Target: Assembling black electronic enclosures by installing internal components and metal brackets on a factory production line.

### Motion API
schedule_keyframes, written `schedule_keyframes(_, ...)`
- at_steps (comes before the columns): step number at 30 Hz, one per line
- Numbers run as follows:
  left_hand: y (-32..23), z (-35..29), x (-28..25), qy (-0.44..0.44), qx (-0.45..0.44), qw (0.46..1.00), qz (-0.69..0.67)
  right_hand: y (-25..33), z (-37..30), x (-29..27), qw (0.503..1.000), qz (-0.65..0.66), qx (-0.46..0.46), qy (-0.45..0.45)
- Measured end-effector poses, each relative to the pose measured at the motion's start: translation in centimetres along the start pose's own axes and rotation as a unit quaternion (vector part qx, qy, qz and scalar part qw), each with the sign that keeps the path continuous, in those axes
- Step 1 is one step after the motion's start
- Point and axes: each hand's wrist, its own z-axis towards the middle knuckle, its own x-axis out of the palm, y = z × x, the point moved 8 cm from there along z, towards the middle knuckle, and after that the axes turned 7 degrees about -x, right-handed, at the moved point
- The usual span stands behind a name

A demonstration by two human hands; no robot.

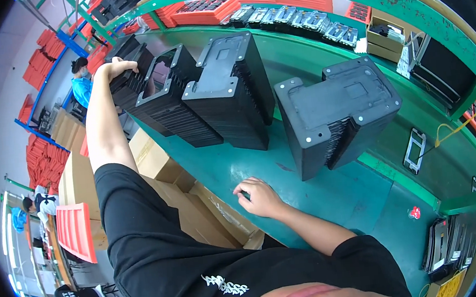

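Note:
My left arm stretches out to the far left, where my left hand (120, 67) is at the top of a stack of black trays (129, 93). Its fingers are bent and partly hidden, so what they grip cannot be made out. My right hand (260, 198) rests by the near edge of the green table (306, 205), fingers loosely bent and apart, holding nothing. Between the hands stand more black stacks: one with an open frame and a glossy dark pane (159, 76) on top, a tall stack (224, 64) with a flat top, and a wider stack (339, 98) to the right.
Cardboard boxes (162, 161) stand below the table's near left edge. Beyond the stacks, a row of metal-and-black parts (294, 20) and red trays (205, 11) line a shelf. A pale rectangular frame (414, 150) lies on the right. Other people work at the far left.

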Motion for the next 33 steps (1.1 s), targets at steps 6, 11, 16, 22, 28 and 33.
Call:
schedule_keyframes(6, -0.4, -0.5, -0.6, 0.011, -0.018, 1.0, 0.003, 0.1, -0.4, 0.0, 1.0, 0.0, 0.01, 0.007)
schedule_keyframes(11, 2.8, 0.0, -2.4, 0.057, -0.024, 0.994, -0.091, 0.0, 0.0, 0.5, 1.0, -0.002, 0.012, 0.01)
schedule_keyframes(16, 2.0, 0.7, -1.2, 0.019, 0.008, 0.998, -0.062, -0.2, -0.1, 0.3, 0.999, -0.031, 0.023, 0.015)
schedule_keyframes(22, 2.5, 2.1, -2.6, -0.039, 0.092, 0.994, 0.045, 0.2, -0.1, 0.6, 0.999, -0.043, 0.01, 0.017)
schedule_keyframes(28, -1.2, -7.7, -1.5, 0.045, 0.041, 0.998, 0.004, -0.1, -0.2, 0.7, 0.999, -0.044, 0.005, 0.029)
schedule_keyframes(33, -5.5, -12.3, 1.2, 0.053, 0.076, 0.996, 0.011, -0.1, -0.3, 0.9, 0.999, -0.043, -0.017, 0.023)
